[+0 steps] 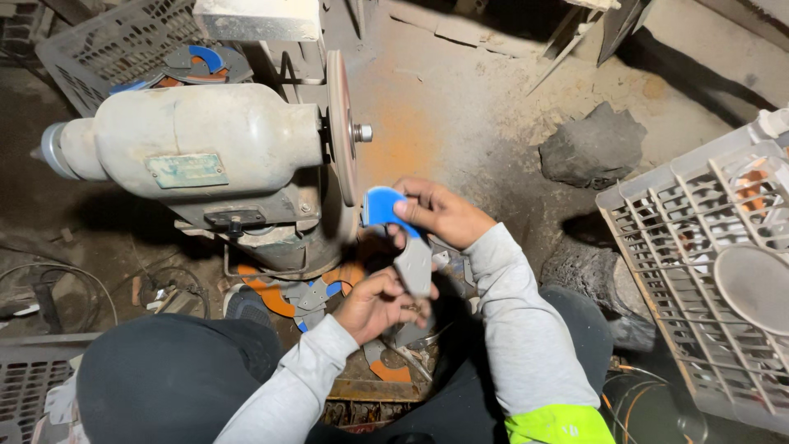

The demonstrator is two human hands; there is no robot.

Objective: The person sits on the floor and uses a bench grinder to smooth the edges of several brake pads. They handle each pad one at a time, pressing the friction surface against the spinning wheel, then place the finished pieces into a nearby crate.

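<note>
A tool with a blue handle and a grey metal blade (403, 234) is held in both hands against the thin grinding wheel (340, 123) of a bench grinder (197, 140). My right hand (440, 212) grips the blue handle end right beside the wheel's edge. My left hand (376, 302) holds the grey blade end from below. Both arms wear grey sleeves. Part of the blade is hidden by my fingers.
Similar blue, orange and grey pieces (308, 292) lie piled below the grinder. A grey plastic crate (715, 271) stands at the right with a round disc inside. Another crate (115, 45) with pieces is at the back left. A dark rock (592, 148) lies on the dusty floor.
</note>
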